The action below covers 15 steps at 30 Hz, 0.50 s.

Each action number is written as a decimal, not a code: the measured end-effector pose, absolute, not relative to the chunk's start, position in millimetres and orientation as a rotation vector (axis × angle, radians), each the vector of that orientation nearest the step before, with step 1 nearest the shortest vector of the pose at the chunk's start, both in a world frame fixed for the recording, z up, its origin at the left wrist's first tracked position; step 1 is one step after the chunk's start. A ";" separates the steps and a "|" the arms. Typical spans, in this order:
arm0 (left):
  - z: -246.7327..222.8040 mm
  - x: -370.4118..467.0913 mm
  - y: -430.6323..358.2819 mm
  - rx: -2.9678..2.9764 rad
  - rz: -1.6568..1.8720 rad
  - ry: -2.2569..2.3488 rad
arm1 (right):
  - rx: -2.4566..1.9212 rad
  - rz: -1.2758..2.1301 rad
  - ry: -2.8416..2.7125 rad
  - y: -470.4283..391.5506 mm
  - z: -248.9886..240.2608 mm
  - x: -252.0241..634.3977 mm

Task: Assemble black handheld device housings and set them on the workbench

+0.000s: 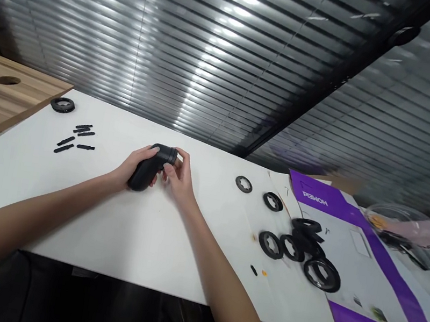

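Observation:
A black angled device body (pixel 145 172), with a thick rounded handle and a round ringed head, is held above the white table. My left hand (pixel 129 168) wraps around its handle, the thumb lying along the top near the bend. At the head end, my right hand (pixel 181 178) grips the ringed rim between thumb and fingers. Some fingertips of both hands are hidden behind the device. I cannot tell what kind of appliance it is.
On the right lie several black rings (pixel 271 245), beside a purple and white box (pixel 362 260). A small black piece (pixel 254 270) and an orange bit (pixel 264 273) are nearby. Several black strips (pixel 64 148) and another ring (pixel 63 105) lie left, near a wooden board (pixel 17 91).

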<state>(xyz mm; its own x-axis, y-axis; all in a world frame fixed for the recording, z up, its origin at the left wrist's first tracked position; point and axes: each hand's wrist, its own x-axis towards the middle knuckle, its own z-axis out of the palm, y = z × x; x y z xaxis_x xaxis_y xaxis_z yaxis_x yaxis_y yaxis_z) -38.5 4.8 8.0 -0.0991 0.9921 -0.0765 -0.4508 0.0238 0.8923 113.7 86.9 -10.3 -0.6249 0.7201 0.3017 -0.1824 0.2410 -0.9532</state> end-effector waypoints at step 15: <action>9.0 -40.6 8.9 0.586 1.293 0.872 | -0.558 1.423 -1.795 88.0 -10.2 119.6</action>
